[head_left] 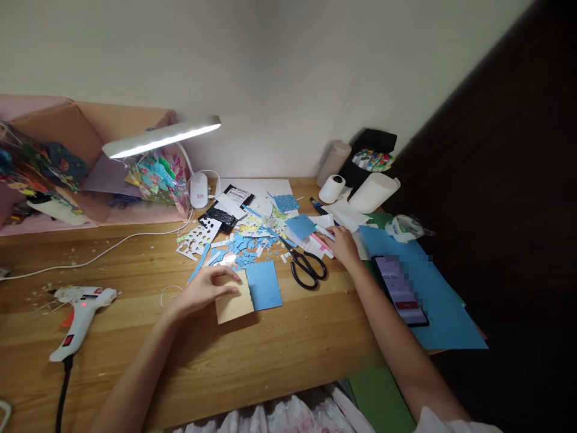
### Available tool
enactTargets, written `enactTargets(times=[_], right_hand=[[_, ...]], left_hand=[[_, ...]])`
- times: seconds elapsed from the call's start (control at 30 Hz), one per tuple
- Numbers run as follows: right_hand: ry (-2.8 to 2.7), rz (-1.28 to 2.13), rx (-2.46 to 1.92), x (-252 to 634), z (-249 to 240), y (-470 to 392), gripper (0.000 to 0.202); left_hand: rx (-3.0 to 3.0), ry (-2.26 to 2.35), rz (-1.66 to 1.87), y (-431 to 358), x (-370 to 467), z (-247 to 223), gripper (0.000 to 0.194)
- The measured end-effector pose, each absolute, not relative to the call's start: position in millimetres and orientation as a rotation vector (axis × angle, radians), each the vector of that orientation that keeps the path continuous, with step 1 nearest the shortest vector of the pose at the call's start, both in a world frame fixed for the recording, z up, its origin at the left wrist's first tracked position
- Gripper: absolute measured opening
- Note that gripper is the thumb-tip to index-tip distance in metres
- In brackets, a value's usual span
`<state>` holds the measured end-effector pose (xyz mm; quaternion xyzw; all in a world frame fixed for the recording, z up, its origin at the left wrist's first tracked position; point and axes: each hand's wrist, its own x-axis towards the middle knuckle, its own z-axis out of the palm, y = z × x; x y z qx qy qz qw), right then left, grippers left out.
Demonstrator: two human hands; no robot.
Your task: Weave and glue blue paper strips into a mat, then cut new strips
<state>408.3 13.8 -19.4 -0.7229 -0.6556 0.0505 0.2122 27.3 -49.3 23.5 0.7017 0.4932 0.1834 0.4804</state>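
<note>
My left hand (205, 293) grips a small cream-coloured card (237, 307) by its left side, with the thumb and a finger across its face. Just right of it, a blue square of card (267, 285) lies partly beside and under the cream one. My right hand (343, 245) reaches to the back right, its fingers closed on the end of a white pen (324, 232). A pink pen (321, 243) lies directly under those fingers. Black-handled scissors (307, 267) rest between my hands. Beyond them sits another blue card piece (300, 226).
Blue paper scraps (246, 246) cover the back middle. A glue gun (83, 316) lies at left, beneath a lit lamp (164, 137) and pink box (126, 114). A phone (400, 291) rests on blue sheets (451, 325) at right, near tape (404, 228) and a white roll (374, 192).
</note>
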Motion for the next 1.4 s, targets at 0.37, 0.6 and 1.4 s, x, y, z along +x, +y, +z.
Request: enactTargets(times=[0.37,0.6,1.4], right_hand=[[-1.874,0.393,-2.050,408,12,-3,0.025],[-1.810,0.330,-2.193,412,7,-12,0.032],[-1.625,1.318,-1.390,287,48,-78,0.059]], left_hand=[[1.733,1.182,0.449,-57,20,14,0.018],[1.792,1.148,0.461,-56,21,12,0.015],[1.927,1.086,0.432,-41,28,17,0.014]])
